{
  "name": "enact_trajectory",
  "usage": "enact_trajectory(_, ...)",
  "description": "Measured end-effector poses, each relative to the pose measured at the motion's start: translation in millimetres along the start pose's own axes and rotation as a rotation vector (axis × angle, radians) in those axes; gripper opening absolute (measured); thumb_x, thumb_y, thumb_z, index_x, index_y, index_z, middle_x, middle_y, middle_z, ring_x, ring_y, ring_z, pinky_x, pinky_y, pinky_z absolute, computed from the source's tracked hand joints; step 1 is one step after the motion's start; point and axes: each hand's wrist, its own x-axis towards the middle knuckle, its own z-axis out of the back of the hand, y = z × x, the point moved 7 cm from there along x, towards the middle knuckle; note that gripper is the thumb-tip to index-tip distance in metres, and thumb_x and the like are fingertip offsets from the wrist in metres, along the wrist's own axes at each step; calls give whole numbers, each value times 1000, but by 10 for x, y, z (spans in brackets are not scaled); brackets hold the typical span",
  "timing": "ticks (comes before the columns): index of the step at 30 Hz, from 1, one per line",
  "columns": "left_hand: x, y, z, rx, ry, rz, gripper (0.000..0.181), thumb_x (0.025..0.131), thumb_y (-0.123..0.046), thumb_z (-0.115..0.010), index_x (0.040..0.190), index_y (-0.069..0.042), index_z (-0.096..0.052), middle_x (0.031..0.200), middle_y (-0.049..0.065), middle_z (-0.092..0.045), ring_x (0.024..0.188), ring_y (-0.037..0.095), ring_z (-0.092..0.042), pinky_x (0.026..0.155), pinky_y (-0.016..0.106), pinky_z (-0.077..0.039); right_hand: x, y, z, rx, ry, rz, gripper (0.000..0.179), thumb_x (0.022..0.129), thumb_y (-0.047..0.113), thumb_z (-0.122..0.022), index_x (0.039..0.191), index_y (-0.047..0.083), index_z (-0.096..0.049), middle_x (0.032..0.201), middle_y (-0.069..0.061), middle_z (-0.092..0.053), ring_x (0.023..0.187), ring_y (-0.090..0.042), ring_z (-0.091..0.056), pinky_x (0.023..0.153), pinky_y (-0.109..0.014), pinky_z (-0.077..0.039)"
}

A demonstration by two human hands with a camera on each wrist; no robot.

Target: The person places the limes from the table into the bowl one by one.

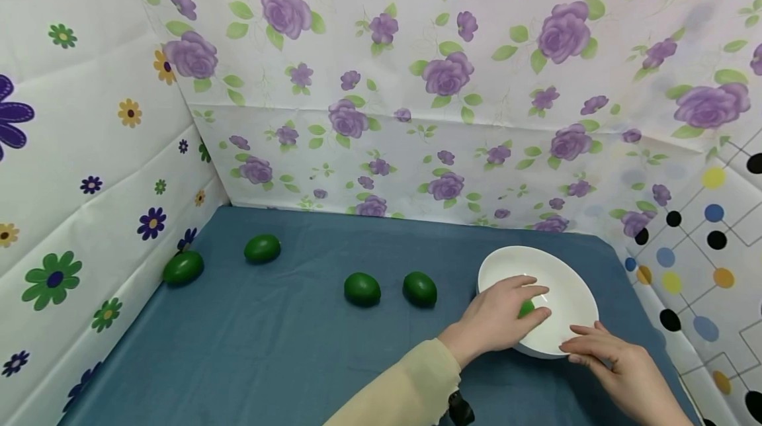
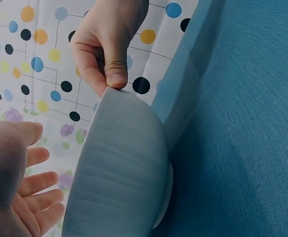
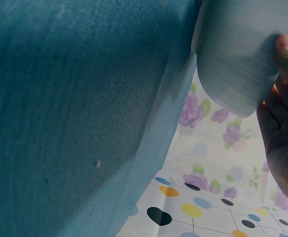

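Note:
A white bowl point(image 1: 568, 294) sits at the right of the blue-covered table, tilted in the head view. My left hand point(image 1: 497, 313) is over its left side, thumb and fingers spread apart. A bright green piece point(image 1: 526, 309) shows between that thumb and the fingers, inside the bowl; the rest of it is hidden behind the hand. In the left wrist view, the left hand's fingers point(image 2: 40, 182) are spread beside the bowl's rim. My right hand point(image 1: 625, 363) pinches the bowl's near right rim, its thumb point(image 2: 117, 74) on the outer wall.
Two smooth dark green oval fruits point(image 1: 362, 290) point(image 1: 419, 290) lie mid-table, left of the bowl. Another green fruit point(image 1: 262, 249) lies at the back left, and one more fruit point(image 1: 183, 268) rests by the left edge. Patterned cloth walls point(image 1: 387, 82) enclose the back and sides.

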Motion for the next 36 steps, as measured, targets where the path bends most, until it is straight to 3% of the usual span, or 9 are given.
enact_trajectory(15, -108, 10, 184, -41, -39, -45, 48, 115, -50, -44, 155, -29, -60, 160, -7, -53, 147, 1, -45, 115, 21, -41, 12, 22, 15, 5, 3, 22, 51, 72, -10, -91, 105, 29, -84, 106, 7, -80, 120, 11, -61, 113, -5, -26)
enact_trajectory(21, -181, 76, 274, -61, -60, -68, 48, 116, -48, -43, 155, -26, -60, 159, -5, -55, 147, 4, -46, 116, 23, -42, 12, 18, 8, 0, 3, 27, 51, 72, -9, -92, 104, 29, -84, 105, 9, -80, 119, 11, -61, 113, -5, -27)
enact_trajectory(36, -323, 291, 518, -142, -117, -51, 48, 116, -46, -44, 153, -21, -62, 157, 2, -57, 147, 14, -50, 116, 32, -45, 19, -8, 9, -13, 18, -11, 51, 73, -8, -92, 103, 32, -84, 105, 14, -79, 118, 9, -63, 112, -3, -26)
